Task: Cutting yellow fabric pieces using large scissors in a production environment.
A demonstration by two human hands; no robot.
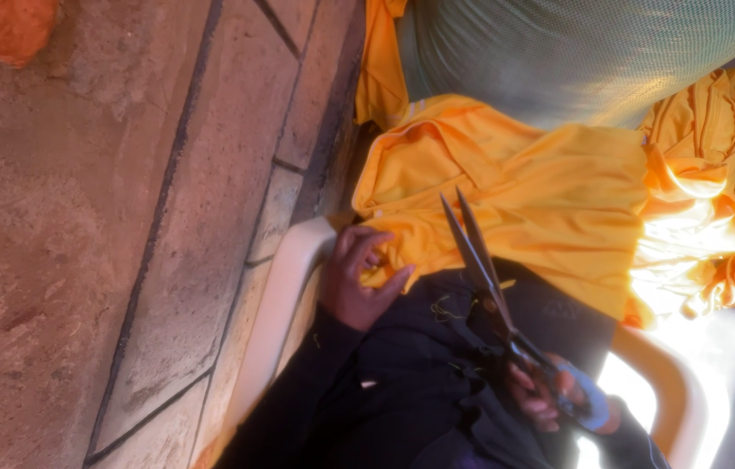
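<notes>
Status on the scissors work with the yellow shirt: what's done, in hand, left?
Done: nothing clearly; no finished cut shows on the yellow shirt across the lap. In hand: the left hand grips the shirt's edge near the collar, and the right hand holds the scissors, blades slightly parted, tips over the fabric. Left: seemingly the cutting itself, plus more yellow cloth heaped at the right by a green mesh sack.

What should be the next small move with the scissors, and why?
Probably close the scissors on the yellow cloth: the right hand holds them with blades slightly apart over it, and the left hand grips the cloth's edge.
</notes>
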